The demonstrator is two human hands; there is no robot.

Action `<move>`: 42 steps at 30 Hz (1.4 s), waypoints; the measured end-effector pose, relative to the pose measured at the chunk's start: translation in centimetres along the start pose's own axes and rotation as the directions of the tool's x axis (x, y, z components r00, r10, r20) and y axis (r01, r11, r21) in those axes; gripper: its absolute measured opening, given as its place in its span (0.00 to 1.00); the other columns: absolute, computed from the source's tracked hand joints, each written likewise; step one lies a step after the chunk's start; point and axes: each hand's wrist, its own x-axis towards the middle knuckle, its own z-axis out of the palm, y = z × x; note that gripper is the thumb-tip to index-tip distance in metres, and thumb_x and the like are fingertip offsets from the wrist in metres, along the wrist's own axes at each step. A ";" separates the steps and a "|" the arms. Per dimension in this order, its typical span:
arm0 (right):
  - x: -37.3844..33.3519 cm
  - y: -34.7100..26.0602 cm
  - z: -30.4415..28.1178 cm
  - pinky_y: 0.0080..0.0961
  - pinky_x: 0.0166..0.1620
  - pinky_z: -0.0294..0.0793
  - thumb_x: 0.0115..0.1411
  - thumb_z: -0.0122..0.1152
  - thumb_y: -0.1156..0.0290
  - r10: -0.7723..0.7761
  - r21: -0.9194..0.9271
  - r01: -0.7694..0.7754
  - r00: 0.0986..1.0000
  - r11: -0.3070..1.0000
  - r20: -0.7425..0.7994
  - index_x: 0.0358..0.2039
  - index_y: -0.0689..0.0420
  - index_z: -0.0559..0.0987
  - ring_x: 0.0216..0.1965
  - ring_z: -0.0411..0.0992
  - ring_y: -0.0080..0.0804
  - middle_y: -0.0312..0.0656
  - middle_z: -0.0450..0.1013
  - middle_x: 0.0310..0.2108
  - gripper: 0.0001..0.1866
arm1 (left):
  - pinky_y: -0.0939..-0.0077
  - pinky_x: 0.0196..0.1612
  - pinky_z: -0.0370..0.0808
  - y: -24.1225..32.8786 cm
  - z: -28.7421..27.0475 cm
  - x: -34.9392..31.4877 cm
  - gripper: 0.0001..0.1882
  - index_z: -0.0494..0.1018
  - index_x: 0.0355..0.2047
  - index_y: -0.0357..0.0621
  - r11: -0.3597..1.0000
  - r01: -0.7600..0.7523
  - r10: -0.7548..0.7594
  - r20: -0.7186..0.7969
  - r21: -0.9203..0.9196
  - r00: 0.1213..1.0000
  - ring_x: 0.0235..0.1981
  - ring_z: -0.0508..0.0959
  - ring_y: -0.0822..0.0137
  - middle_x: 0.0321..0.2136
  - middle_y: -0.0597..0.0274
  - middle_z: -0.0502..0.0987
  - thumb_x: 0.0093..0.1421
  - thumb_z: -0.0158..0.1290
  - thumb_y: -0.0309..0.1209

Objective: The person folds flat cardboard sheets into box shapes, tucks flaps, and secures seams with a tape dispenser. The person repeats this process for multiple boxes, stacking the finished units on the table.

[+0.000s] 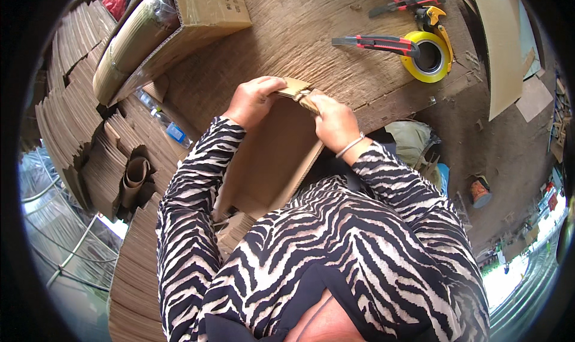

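Observation:
I hold a brown cardboard box (269,156) against the near edge of a worn wooden table (287,36). My left hand (251,99) grips the box's top flap at its left. My right hand (335,121) presses the folded flaps (297,90) at the right, a pale bangle on its wrist. Both sleeves are zebra-striped. The box's inside faces me and looks empty.
A yellow tape dispenser (428,51) and two red-and-black utility knives (374,42) (407,0) lie at the table's far right. An open carton (173,24) sits far left. Stacks of flat cardboard (78,120) and a plastic bottle (165,120) lie at my left. Dirt ground with scraps is at the right.

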 end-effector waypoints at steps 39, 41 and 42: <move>-0.6 0.1 0.0 0.38 0.55 0.72 0.50 0.58 0.76 0.039 -0.126 -0.020 0.987 0.992 0.155 0.49 0.67 0.74 0.50 0.71 0.52 0.55 0.71 0.50 0.23 | 0.69 0.42 0.78 2.1 0.1 1.5 0.16 0.75 0.41 0.44 0.905 -0.368 0.267 0.388 0.214 0.882 0.41 0.79 0.61 0.39 0.61 0.78 0.49 0.56 0.28; -0.6 0.4 0.1 0.36 0.53 0.73 0.50 0.56 0.76 -0.067 -0.120 0.085 0.987 0.989 0.146 0.50 0.68 0.74 0.51 0.71 0.52 0.56 0.72 0.49 0.24 | 0.69 0.43 0.78 1.8 0.5 1.2 0.17 0.75 0.42 0.43 0.893 -0.381 0.274 0.386 0.238 0.881 0.41 0.80 0.61 0.39 0.60 0.78 0.50 0.56 0.29; -0.8 0.5 0.2 0.36 0.53 0.74 0.49 0.56 0.76 -0.091 -0.107 0.106 0.987 0.989 0.131 0.49 0.68 0.75 0.51 0.71 0.52 0.56 0.72 0.49 0.24 | 0.69 0.43 0.78 1.6 0.6 1.2 0.17 0.75 0.42 0.43 0.887 -0.404 0.304 0.377 0.224 0.875 0.41 0.80 0.61 0.39 0.60 0.78 0.50 0.57 0.30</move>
